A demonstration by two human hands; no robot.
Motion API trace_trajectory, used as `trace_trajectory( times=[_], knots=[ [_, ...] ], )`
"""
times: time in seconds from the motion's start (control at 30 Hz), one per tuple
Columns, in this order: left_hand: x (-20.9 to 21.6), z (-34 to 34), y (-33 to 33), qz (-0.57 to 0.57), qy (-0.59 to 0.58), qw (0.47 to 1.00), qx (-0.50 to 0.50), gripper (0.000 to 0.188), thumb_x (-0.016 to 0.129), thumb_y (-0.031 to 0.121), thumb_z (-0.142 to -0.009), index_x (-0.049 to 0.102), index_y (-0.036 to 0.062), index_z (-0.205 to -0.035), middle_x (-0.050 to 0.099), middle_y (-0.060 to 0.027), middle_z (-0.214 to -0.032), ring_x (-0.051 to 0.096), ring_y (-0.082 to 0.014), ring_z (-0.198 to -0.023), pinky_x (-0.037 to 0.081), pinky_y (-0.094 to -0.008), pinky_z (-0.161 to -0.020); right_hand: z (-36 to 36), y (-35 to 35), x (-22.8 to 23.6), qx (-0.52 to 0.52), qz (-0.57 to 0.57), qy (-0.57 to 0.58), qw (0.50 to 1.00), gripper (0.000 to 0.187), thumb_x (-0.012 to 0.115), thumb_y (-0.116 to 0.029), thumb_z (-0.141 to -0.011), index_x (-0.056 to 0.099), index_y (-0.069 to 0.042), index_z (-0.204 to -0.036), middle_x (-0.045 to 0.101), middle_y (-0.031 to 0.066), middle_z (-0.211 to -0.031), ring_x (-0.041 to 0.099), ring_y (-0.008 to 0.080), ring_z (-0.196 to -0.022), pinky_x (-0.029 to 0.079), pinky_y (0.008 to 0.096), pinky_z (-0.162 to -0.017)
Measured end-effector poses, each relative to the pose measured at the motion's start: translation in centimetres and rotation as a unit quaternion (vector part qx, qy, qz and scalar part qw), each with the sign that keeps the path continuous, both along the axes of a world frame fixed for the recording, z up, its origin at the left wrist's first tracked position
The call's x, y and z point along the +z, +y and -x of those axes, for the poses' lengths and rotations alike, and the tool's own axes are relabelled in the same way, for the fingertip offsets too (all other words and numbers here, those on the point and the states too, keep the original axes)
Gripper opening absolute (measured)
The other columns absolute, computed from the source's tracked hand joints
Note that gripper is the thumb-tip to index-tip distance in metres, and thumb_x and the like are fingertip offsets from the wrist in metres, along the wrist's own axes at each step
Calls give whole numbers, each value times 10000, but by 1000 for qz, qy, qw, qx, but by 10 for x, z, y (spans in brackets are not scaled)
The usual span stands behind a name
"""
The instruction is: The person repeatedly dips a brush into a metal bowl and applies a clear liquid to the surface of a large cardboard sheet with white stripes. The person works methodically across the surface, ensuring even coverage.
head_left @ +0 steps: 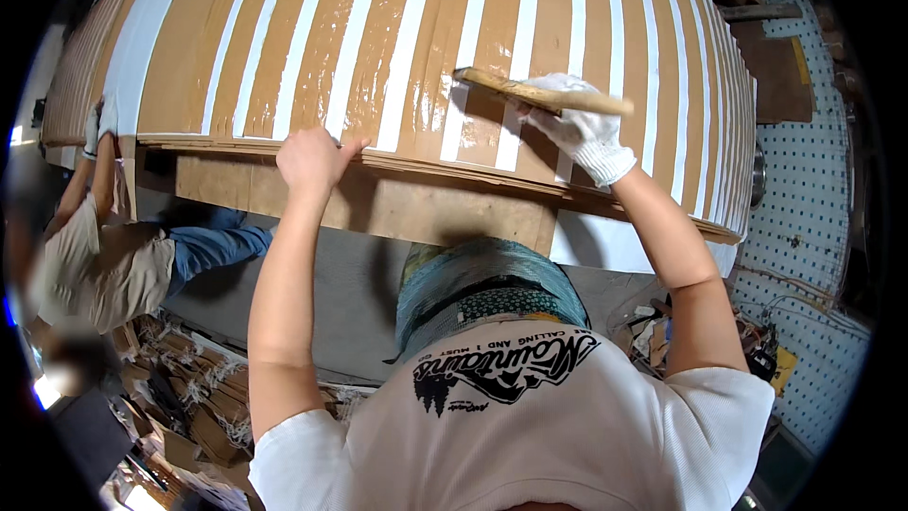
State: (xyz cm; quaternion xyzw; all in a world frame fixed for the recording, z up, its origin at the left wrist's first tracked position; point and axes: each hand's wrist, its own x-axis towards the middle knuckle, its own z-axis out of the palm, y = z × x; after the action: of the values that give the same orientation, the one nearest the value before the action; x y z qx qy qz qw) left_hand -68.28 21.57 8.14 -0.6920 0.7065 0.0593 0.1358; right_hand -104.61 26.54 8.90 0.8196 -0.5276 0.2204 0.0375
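Note:
Before me lies a wide, layered stack of brown cardboard sheets (378, 66), fanned so that white strips alternate with brown ones; its middle looks wet and glossy. My right hand (572, 123), in a white knit glove, is closed around a wooden-handled brush (501, 83) over the stack's right half. The brush's darker end points left, and its bristles are not clearly visible. At the stack's near edge, my bare left hand (312, 163) has its fingers curled over the sheets, thumb pointing right.
A plywood board (378, 199) shows beneath the stack. At left, a co-worker (104, 260) in a beige shirt rests gloved hands on the stack's far left end. Cardboard scraps (203, 407) litter the lower left. Along the right stands a blue-dotted panel (799, 199), with cables and clutter below.

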Motion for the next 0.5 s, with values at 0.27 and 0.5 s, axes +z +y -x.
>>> trace_trajectory(
  times=[0.27,0.5],
  knots=[
    [-9,-5,4,45,-5,999,-10,701,676,738,-714,766,43,-725,687,-149,-653,710,-299,-669,551,-394,-568,-20,9,37,-75,-127,-9,989,512,667,-278,-843,583,-82,-1309,667,153,-1143,616,304,-1087,429,412,-1000],
    [-11,-3,3,29,-25,999,-11,696,658,698,-754,766,17,-851,690,-238,-967,656,-341,-968,525,-405,-794,-14,-43,46,-84,-239,-94,963,352,749,-293,-810,727,-57,-1069,719,156,-941,694,299,-863,547,378,-794]
  ],
)
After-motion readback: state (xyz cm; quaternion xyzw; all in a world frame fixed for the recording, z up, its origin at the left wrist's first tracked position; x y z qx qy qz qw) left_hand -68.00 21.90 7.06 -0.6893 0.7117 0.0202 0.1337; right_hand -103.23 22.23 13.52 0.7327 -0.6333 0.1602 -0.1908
